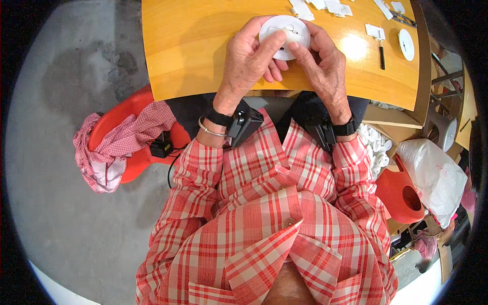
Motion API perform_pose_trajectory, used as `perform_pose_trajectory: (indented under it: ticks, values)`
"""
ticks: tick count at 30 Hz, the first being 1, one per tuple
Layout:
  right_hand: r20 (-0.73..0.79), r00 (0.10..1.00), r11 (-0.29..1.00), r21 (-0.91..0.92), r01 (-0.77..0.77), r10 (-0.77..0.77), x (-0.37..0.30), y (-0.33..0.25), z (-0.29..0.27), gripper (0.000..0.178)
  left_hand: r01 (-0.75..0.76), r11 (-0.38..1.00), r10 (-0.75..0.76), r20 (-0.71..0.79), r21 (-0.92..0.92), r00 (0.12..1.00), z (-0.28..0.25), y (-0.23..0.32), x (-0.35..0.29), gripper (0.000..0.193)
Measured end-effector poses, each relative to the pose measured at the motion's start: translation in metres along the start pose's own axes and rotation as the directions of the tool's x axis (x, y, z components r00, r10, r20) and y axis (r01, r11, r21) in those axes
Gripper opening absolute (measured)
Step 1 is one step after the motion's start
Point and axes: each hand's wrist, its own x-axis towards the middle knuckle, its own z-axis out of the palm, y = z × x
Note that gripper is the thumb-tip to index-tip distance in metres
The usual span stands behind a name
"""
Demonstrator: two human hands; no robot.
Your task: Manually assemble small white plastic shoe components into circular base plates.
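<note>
A round white plastic disc (284, 25) is held up between my two hands, over the near part of the yellow wooden table (193, 51). My left hand (249, 53) grips its left side, the thumb lying across its face. From the right, my right hand (325, 63) holds the other edge, its thumb pressed on the face too. Small dark openings show on the disc near the thumbs. Whether a small part sits under the thumbs is hidden.
At the table's right lie a screwdriver (382, 56), a white piece (375, 32) by its tip, another white disc (406, 44) and pliers (404, 19). Several white pieces (338, 7) lie at the far edge. A red chair (132, 109) with checked cloth stands left; white parts (373, 145) fill a box right.
</note>
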Motion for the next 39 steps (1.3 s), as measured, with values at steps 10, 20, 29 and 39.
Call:
perform_pose_trajectory:
  ticks: [10, 20, 29, 39]
  values:
    - [0.003, 0.999, 0.997, 0.069, 0.041, -0.042, -0.001, 0.001, 0.000, 0.046, -0.012, 0.991, 0.032, -0.150, 0.132, 0.988, 0.013, 0.005, 0.005, 0.033]
    - [0.017, 0.999, 1.000, -0.006, 0.029, -0.029, -0.002, 0.001, -0.004, 0.046, -0.049, 0.962, 0.116, -0.238, 0.270, 0.964, 0.021, 0.000, 0.004, 0.033]
    - [-0.002, 0.999, 0.999, 0.016, 0.049, -0.049, -0.001, -0.003, 0.000, 0.041, 0.034, 0.999, -0.032, -0.076, 0.023, 0.997, 0.003, 0.005, 0.003, 0.030]
    - [-0.005, 1.000, 0.999, -0.036, 0.023, -0.023, -0.002, 0.000, -0.001, 0.037, -0.018, 0.990, 0.041, -0.163, 0.142, 0.986, 0.015, 0.002, 0.005, 0.032]
